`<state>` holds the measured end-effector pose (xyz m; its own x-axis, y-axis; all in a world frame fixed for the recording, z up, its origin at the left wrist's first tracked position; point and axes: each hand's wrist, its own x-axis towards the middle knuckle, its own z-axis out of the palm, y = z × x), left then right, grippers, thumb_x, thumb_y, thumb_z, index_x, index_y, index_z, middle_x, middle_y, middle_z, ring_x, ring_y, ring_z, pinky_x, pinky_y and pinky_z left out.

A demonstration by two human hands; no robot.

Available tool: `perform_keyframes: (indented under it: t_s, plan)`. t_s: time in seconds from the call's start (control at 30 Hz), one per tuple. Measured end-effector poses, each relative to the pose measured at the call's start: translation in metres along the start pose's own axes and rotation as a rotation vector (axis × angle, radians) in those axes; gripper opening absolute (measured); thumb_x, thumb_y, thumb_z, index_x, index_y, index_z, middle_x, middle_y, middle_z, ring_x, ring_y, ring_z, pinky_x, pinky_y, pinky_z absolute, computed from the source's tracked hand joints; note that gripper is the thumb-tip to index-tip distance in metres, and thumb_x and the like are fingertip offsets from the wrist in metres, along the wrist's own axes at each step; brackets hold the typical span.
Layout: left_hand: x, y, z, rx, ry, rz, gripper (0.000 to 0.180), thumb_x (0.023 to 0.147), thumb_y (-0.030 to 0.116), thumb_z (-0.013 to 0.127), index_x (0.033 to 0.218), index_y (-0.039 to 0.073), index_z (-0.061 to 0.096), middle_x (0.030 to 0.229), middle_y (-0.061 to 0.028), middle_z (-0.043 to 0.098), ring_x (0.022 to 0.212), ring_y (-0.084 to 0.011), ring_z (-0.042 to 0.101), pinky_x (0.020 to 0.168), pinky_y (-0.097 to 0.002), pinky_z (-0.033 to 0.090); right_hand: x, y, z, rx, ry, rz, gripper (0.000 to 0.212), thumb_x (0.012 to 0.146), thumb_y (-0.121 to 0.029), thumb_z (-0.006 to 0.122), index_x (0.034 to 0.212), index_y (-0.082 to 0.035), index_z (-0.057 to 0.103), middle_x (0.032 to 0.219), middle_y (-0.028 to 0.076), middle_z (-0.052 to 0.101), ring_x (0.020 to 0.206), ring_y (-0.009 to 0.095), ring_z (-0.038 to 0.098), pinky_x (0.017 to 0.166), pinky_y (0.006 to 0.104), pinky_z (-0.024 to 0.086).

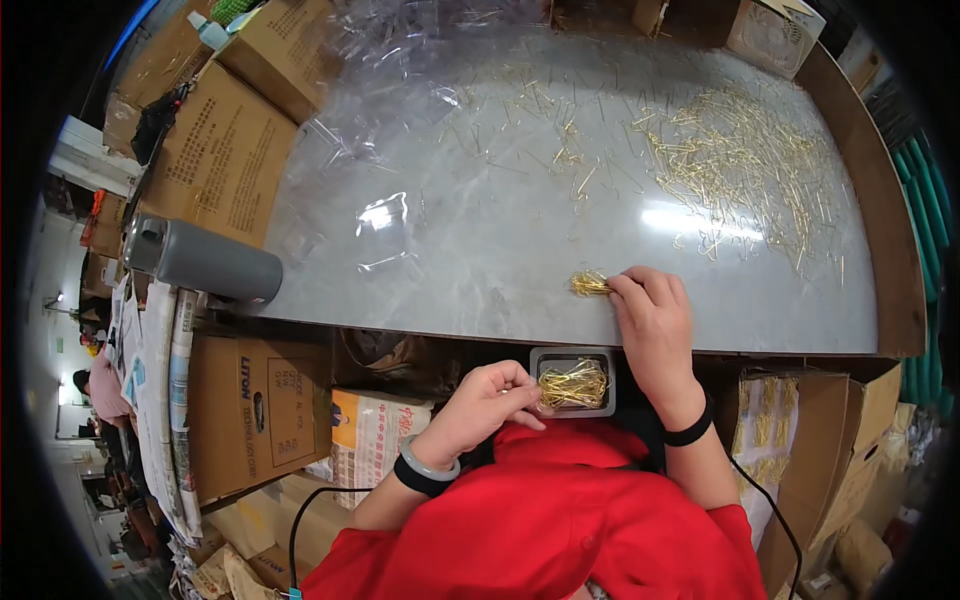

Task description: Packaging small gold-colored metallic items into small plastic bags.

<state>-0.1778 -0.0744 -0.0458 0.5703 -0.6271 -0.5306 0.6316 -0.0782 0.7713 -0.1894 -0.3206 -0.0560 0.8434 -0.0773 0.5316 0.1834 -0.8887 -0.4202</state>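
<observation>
My right hand (655, 325) is over the front edge of the grey tabletop. Its fingertips pinch one end of a small bundle of gold wire hooks (588, 284), which lies level just above or on the surface; I cannot tell which. Below the table edge, at my lap, sits a small grey tray (611, 392) with a heap of gold wire hooks (578, 384) in it. My left hand (485, 408) is at the tray's left side, thumb and fingers drawn together. Whatever those fingers hold is too small to make out.
Loose gold hooks (740, 165) spread over the table's right side. Clear plastic bags (385, 120) pile at the far left. A grey bottle (215, 262) lies by the left edge, near cardboard boxes (220, 160). An open carton (830, 450) with bundled hooks stands at lower right.
</observation>
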Motion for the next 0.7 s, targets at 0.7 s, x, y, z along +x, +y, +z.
perform_keyframes:
  t_s: [0.7]
  plan:
    - [-0.004, 0.016, 0.006, 0.204, 0.053, 0.318, 0.012, 0.102, 0.007, 0.059, 0.099, -0.004, 0.058, 0.097, -0.0075, 0.067, 0.089, -0.0143, 0.072, 0.079, -0.0259, 0.059, -0.018, -0.039, -0.033, 0.264, -0.145, -0.065, 0.023, 0.083, 0.001, 0.070, 0.105, -0.004, 0.069, 0.102, 0.009, 0.063, 0.092, 0.029, 0.060, 0.080, 0.0389, 0.051]
